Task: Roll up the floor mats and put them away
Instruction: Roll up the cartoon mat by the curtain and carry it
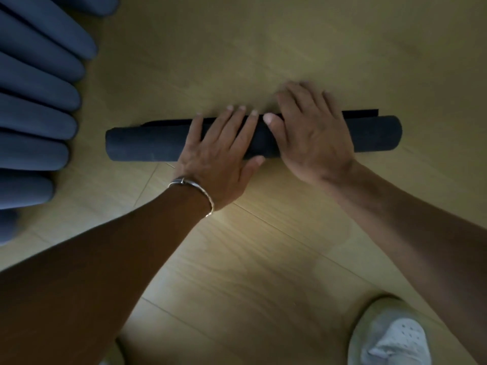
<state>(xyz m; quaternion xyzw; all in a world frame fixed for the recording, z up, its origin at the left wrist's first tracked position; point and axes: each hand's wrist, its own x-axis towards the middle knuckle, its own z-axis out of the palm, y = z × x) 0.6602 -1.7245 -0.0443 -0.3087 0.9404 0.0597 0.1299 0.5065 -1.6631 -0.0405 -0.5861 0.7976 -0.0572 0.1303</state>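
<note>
Pleated blue curtain folds (39,101) are hanging at the left edge. The dark floor mat (142,144), a nearly complete cylinder of matte, seemingly foam-like material, is lying across the pale wooden floor (263,259). The left hand (218,154) and right hand (311,138) are pressing side by side on its middle, fingers straight and grasping nothing, apparently to hold the coil tight. A last loose edge (361,113) is showing behind the roll.
</note>
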